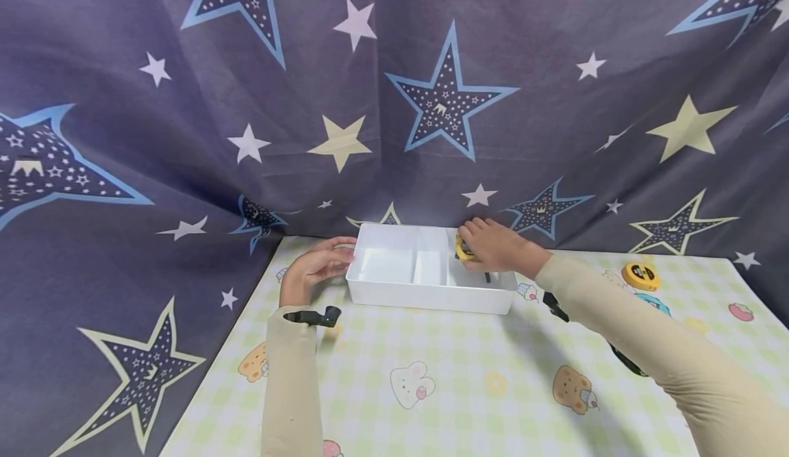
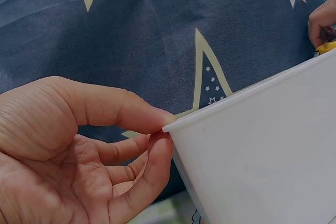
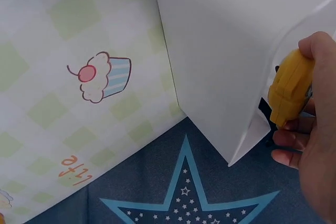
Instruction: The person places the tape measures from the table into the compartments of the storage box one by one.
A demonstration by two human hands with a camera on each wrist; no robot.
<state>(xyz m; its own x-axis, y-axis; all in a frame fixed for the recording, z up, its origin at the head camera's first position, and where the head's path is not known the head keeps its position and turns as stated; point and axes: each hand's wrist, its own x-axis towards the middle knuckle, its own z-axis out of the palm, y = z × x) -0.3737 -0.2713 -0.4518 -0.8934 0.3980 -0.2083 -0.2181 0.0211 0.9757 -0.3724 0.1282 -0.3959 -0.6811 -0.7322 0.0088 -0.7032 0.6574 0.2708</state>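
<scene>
A white divided box [image 1: 431,297] stands near the back of the table, its dividers making three compartments. My left hand [image 1: 322,263] is at its left end; in the left wrist view, the thumb and a fingertip pinch the corner of the rim [image 2: 220,109]. Over the right compartment, my right hand [image 1: 493,244] grips a yellow tape measure [image 1: 464,249]. The right wrist view shows the tape measure [image 3: 290,88] at the box's rim, with fingers and thumb around it. A small dark strip [image 1: 487,277] shows in that compartment, partly behind the hand.
Another yellow tape measure [image 1: 641,276] lies on the table to the right, beyond my right forearm. A checked cloth with cartoon prints [image 1: 456,368] covers the table. The star-patterned curtain [image 1: 419,190] hangs directly behind the box and along the left side.
</scene>
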